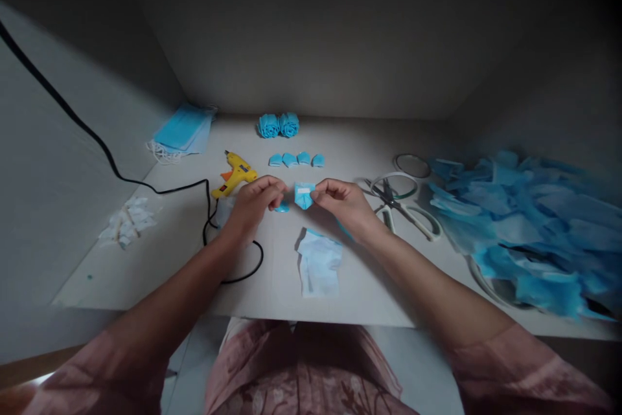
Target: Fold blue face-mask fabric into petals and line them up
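Observation:
My right hand (340,201) pinches a small folded piece of blue mask fabric (304,196) by its right edge, between thumb and fingers. The piece has a pointed lower end and a white strip across its front. Just left of it is my left hand (262,200), its fingers curled together; what they hold, if anything, is hidden. Another small blue piece (282,207) shows under the left fingertips. A flat, pale blue cut sheet of mask fabric (319,264) lies on the table below the hands. Behind them, several small folded blue petals (296,160) sit in a row.
Two blue fabric roses (278,125) stand at the back. On the left are a yellow glue gun (236,172) with a black cord, stacked face masks (182,129) and white scraps (127,222). To the right lie scissors (403,208), tape rolls (412,165) and a heap of blue fabric (529,227).

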A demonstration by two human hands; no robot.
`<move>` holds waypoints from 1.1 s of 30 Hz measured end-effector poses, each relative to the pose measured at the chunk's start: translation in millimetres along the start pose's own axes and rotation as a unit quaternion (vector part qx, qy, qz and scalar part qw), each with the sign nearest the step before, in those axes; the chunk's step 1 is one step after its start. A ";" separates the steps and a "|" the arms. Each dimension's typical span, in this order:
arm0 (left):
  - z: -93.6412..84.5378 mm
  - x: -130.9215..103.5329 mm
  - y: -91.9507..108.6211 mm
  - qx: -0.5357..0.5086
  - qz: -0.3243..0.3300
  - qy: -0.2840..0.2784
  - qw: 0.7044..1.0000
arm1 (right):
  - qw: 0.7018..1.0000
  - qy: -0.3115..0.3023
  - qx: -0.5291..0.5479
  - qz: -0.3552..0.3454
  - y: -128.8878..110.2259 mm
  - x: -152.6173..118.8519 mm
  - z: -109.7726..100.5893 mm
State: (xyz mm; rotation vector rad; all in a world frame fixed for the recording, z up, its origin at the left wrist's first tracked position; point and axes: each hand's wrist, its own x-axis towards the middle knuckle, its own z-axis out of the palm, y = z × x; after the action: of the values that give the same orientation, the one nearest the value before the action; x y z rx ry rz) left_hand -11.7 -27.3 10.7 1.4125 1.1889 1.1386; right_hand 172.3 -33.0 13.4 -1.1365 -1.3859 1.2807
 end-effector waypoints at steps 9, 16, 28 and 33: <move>8.7 -10.6 1.3 0.278 0.199 0.039 0.939 | 0.992 0.012 -0.111 -0.054 6.4 -2.6 6.0; 6.7 -7.7 -2.2 0.336 0.232 0.033 0.912 | 0.983 0.009 -0.156 -0.094 7.3 -4.6 5.9; 6.7 -7.6 -2.1 0.359 0.252 0.026 0.899 | 0.963 0.000 -0.234 -0.132 5.8 -7.7 4.8; 5.8 -7.4 -2.8 0.380 0.279 0.023 0.882 | 0.963 0.004 -0.236 -0.132 4.1 -8.2 6.0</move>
State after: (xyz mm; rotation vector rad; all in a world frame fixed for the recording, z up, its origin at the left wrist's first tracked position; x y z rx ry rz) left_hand -7.1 -34.9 6.6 2.4612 1.3801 1.1217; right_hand 168.0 -41.9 8.7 -1.2099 -1.8264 0.7742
